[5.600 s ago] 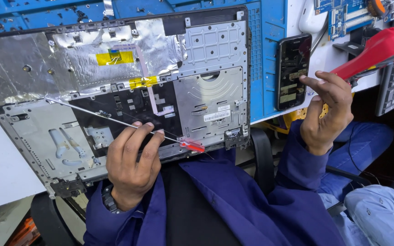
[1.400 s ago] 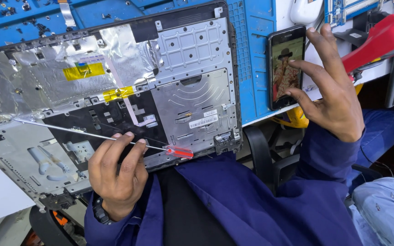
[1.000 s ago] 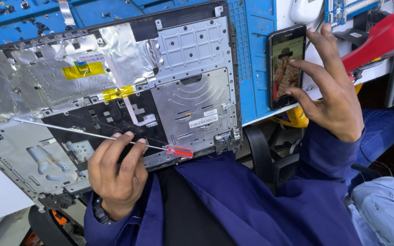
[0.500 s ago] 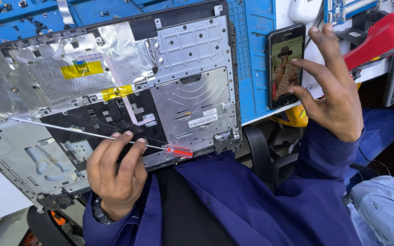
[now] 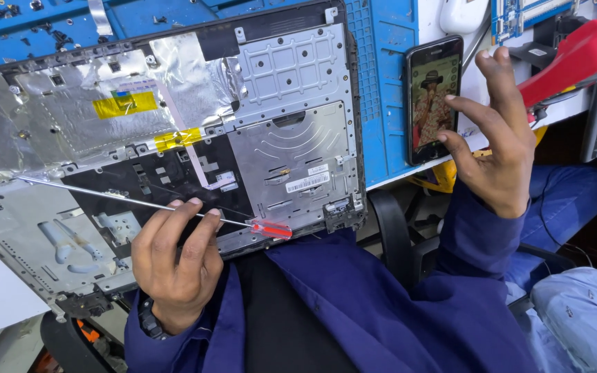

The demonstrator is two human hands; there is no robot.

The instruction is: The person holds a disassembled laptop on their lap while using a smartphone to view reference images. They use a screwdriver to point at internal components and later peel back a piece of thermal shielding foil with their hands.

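Moved since half a second ago: right hand (image 5: 495, 148) fingers lift off the phone (image 5: 434, 98), its grip now apart. Left hand (image 5: 174, 266) – grip clamped on screwdriver (image 5: 174, 207), idle across the laptop shell (image 5: 174, 138). Judged step: paused; next calls for eyes back on the shell.

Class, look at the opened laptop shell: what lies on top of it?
On the laptop shell lie a red-handled screwdriver, under the left hand's fingers, and yellow tape strips. The hand hides the part beneath.
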